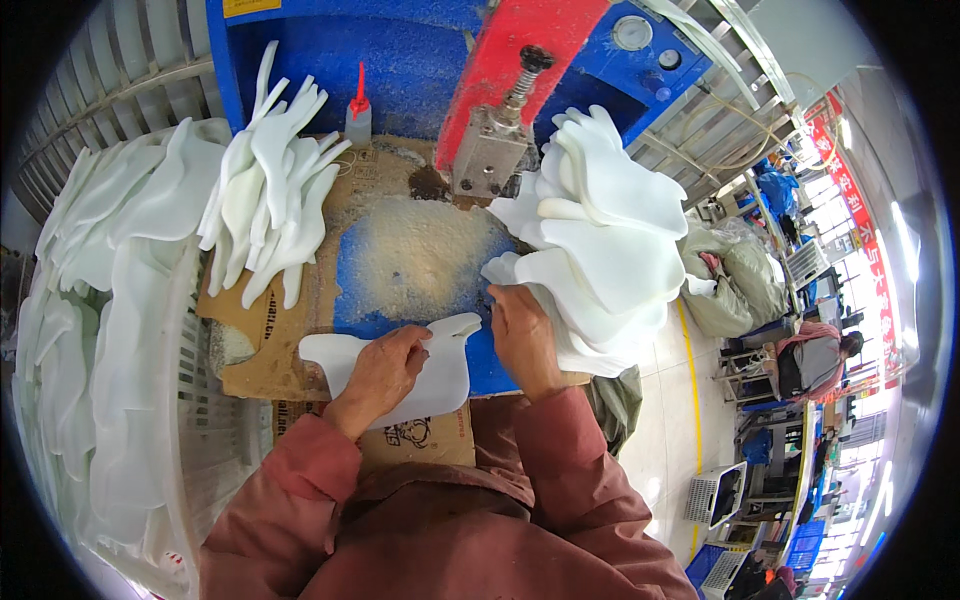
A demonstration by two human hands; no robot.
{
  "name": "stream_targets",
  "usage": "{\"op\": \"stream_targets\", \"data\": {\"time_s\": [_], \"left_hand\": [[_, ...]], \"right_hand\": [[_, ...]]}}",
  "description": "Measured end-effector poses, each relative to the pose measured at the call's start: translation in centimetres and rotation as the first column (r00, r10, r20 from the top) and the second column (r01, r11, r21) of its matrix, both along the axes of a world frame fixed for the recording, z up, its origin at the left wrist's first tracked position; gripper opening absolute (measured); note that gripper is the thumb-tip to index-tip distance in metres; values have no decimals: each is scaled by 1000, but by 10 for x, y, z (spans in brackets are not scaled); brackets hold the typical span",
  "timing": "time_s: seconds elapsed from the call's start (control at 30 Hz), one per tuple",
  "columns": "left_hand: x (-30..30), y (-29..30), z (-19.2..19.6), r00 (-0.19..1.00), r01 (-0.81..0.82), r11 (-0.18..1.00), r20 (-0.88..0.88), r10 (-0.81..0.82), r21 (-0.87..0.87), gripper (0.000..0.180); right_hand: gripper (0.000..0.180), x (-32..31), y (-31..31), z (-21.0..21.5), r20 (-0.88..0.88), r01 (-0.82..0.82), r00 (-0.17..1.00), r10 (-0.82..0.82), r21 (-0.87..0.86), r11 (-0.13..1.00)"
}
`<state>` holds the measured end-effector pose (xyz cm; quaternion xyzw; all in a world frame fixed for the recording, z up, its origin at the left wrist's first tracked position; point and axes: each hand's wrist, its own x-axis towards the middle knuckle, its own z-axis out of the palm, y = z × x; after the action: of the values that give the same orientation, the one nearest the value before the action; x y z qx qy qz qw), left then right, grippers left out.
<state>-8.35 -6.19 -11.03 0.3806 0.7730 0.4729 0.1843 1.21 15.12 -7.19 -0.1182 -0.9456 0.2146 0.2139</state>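
Observation:
My left hand (382, 372) is closed on a white, curved foam piece (445, 375) near the front edge of the work surface, with thumb and fingers pressed together on it. Just right of it, my right hand (524, 338) has its fingers curled at the lower left edge of a stack of similar white pieces (610, 250). Its fingertips touch or nearly touch that stack, and what lies between them is hidden. The stack fans out in overlapping layers. Between the hands and the machine, pale dust or shavings cover a blue patch (375, 325).
A red machine arm (520, 60) with a metal block (490, 150) overhangs the back. Narrow white strips (270, 190) are piled on cardboard at left, near a red-capped bottle (358, 118). A white crate (185, 450) full of white pieces stands far left. People sit at right.

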Motion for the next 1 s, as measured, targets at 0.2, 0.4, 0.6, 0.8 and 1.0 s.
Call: {"op": "stream_targets", "data": {"time_s": [0.2, 0.4, 0.6, 0.8, 1.0], "left_hand": [[2, 3, -4, 997, -28, 999, -70, 29, 14, 22], [0, 3, -3, 999, -32, 999, -10, 32, -16, 25], [3, 2, -5, 999, -52, 998, -9, 52, 20, 26], [2, 0, 2, 993, -60, 997, 109, 54, 49, 26], [-6, -37, 25, 915, -220, 960, 378, 142, 172, 28]], "right_hand": [[47, 24, -29, -24, 51, -147, 989, 140, 147, 978], [47, 25, -16, -28, 117, -101, 986, 118, -142, 985], [45, 29, -22, -22, -31, -98, 995, 97, -50, 994], [40, 17, -16, -27, 135, -128, 982, 134, -50, 990], [28, 54, -17, 3, -43, 37, 998, -54, -323, 946]]}}
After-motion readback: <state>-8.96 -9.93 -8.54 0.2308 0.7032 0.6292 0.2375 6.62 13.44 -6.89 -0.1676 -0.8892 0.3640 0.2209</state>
